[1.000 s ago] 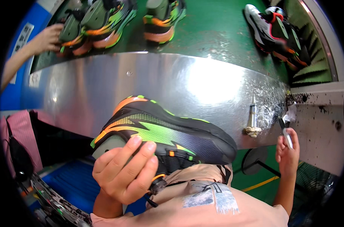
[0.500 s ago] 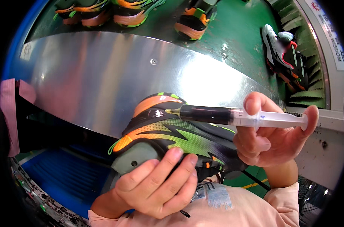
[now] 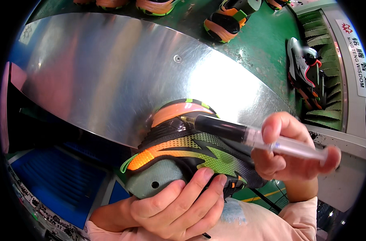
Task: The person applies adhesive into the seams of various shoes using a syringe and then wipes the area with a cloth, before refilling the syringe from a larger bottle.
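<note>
A black, orange and green sneaker [image 3: 215, 154] lies on its side in front of me, a grey-green shoe last [image 3: 161, 176] filling its collar. My left hand [image 3: 181, 205] grips it from below, fingers bent over the upper. Between the fingers of my right hand [image 3: 289, 146] is a syringe [image 3: 223, 128] of dark liquid, my thumb near its barrel and a finger at the plunger end. Its yellowish tip meets or hovers just over the glossy black patch beside the orange sole; contact cannot be made out.
A shiny metal plate [image 3: 122, 68] with a screw lies beyond the sneaker. Past it, a green surface [image 3: 267, 60] carries several orange-heeled shoes [image 3: 157, 6] and a white-and-black shoe [image 3: 305, 72] beside green flaps [image 3: 327, 80]. Blue ribbed panel [image 3: 58, 180] at lower left; pink cloth [image 3: 17, 76] at far left.
The sneaker and my left hand sit slightly farther right in view. The syringe has tilted, its plunger end now lower. Shoes on the green surface have shifted in view.
</note>
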Demonstrator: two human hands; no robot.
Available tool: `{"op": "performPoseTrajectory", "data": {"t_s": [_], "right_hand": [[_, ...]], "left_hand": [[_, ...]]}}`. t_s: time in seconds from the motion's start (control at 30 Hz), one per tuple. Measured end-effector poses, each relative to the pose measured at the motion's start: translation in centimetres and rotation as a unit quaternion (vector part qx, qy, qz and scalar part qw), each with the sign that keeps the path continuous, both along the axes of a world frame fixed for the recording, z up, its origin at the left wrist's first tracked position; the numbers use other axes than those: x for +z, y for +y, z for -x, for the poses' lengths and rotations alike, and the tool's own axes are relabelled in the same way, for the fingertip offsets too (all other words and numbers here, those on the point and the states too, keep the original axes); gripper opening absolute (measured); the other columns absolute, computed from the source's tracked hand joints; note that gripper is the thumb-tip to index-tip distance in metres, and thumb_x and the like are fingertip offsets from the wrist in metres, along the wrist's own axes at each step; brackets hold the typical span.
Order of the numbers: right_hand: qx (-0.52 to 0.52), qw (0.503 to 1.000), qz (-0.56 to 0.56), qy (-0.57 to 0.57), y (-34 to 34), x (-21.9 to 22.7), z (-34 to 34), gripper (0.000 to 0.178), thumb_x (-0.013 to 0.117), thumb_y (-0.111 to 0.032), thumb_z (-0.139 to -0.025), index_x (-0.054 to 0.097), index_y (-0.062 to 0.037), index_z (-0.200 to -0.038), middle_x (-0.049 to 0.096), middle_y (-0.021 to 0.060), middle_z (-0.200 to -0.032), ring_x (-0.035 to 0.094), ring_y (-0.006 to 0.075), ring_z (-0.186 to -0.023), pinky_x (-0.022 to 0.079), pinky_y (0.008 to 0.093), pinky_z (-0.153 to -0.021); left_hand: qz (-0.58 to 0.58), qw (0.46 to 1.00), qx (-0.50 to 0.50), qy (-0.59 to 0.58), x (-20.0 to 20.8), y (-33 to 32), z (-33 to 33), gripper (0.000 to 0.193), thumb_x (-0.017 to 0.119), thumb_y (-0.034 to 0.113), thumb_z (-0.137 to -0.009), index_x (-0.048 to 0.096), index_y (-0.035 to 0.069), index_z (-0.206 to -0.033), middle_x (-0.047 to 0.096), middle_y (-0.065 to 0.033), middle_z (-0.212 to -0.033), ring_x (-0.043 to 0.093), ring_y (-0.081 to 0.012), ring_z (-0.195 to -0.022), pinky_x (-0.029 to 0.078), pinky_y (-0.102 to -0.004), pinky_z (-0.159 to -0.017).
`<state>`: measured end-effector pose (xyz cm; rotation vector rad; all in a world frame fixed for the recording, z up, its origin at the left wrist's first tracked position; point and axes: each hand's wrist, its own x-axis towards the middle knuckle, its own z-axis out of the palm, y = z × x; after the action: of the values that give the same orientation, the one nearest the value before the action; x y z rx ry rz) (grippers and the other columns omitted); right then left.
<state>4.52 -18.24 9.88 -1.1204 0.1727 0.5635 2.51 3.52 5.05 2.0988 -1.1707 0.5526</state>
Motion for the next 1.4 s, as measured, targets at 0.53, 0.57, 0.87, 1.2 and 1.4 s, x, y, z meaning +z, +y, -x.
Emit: {"op": "performPoseTrajectory", "data": {"t_s": [0.53,0.57,0.87,1.2,1.4], "right_hand": [[-0.133,0.987,-0.072,0.060,-1.8,0.8,7.5,0.106,0.064,-0.077,-0.055,0.047,0.0094,-0.113,0.049,0.0022,-0.082,0.037,0.0029,-0.068,0.026,0.0162,-0.059],[-0.136,0.986,-0.079,0.057,-2.1,0.9,7.9,0.104,0.064,-0.076,-0.057,0.046,0.0098,-0.114,0.049,0.0026,-0.083,0.037,0.0030,-0.068,0.026,0.0164,-0.059],[-0.161,0.987,-0.014,0.007,-3.3,4.8,11.9,0.100,0.062,-0.071,-0.066,0.044,0.0149,-0.114,0.056,0.0149,-0.095,0.051,0.0116,-0.080,0.038,0.0220,-0.069],[-0.180,0.979,0.096,-0.012,-4.7,6.0,14.7,0.093,0.055,-0.074,-0.069,0.047,0.0109,-0.106,0.055,0.0100,-0.083,0.048,0.0085,-0.065,0.037,0.0191,-0.057],[-0.215,0.976,-0.011,-0.018,-8.5,2.7,17.9,0.101,0.055,-0.078,-0.064,0.047,0.0110,-0.112,0.053,0.0071,-0.086,0.038,0.0049,-0.064,0.029,0.0191,-0.056]], "left_hand": [[-0.093,0.993,-0.060,-0.039,-2.2,2.1,-0.6,0.010,0.050,0.020,-0.086,0.057,0.018,-0.093,0.067,0.0031,-0.098,0.063,-0.0185,-0.095,0.039,-0.0293,-0.087],[-0.096,0.992,-0.035,-0.072,-2.2,2.0,-0.3,0.010,0.049,0.020,-0.086,0.057,0.020,-0.091,0.068,0.0063,-0.096,0.063,-0.0149,-0.095,0.038,-0.0286,-0.090],[-0.082,0.992,-0.039,-0.093,-2.8,2.0,0.4,0.009,0.054,0.015,-0.085,0.054,0.014,-0.094,0.067,-0.0033,-0.096,0.064,-0.0269,-0.093,0.042,-0.0330,-0.083],[-0.134,0.989,-0.022,-0.051,-0.5,0.2,0.1,0.010,0.050,0.010,-0.089,0.050,0.007,-0.099,0.066,-0.0105,-0.098,0.063,-0.0303,-0.094,0.044,-0.0331,-0.077],[-0.177,0.984,-0.011,-0.028,1.3,-2.5,-0.6,0.016,0.049,0.013,-0.090,0.050,0.002,-0.102,0.064,-0.0171,-0.101,0.063,-0.0325,-0.095,0.046,-0.0354,-0.074]]}}
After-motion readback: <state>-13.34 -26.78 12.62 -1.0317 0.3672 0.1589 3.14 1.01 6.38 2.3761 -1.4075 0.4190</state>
